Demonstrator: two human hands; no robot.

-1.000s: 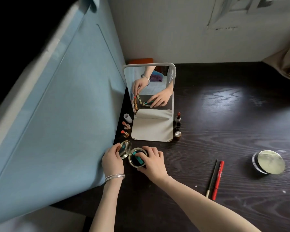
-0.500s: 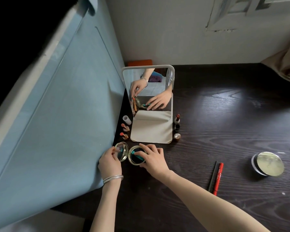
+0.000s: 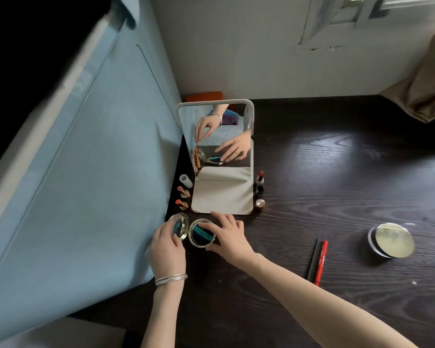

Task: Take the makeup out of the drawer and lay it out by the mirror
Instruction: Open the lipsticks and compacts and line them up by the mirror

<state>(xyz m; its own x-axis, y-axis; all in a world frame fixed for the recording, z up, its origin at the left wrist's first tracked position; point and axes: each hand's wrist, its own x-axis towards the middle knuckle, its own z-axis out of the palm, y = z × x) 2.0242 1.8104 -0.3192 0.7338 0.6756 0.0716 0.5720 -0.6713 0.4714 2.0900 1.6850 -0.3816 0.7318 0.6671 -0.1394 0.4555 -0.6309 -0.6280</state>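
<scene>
A round gold compact (image 3: 202,236) lies open on the dark table (image 3: 337,172) in front of the standing mirror (image 3: 219,131). My left hand (image 3: 166,249) holds its raised lid (image 3: 180,226) by the edge. My right hand (image 3: 230,237) holds the base between thumb and index finger, the other fingers spread. Left of the mirror's foot stand a white tube (image 3: 185,180) and two open lipsticks (image 3: 182,192). To the right of the foot are a red lipstick (image 3: 260,179) and a gold-capped one (image 3: 260,204).
A red pencil (image 3: 321,262) and a black pencil (image 3: 313,259) lie side by side to the right of my arm. A round lidded tin (image 3: 391,239) sits further right. A blue panel (image 3: 86,172) borders the table's left edge; a curtain (image 3: 419,91) hangs far right.
The compact's lid has swung up and further open under my left hand. My right fingers have drawn back off the base, uncovering its dark inside.
</scene>
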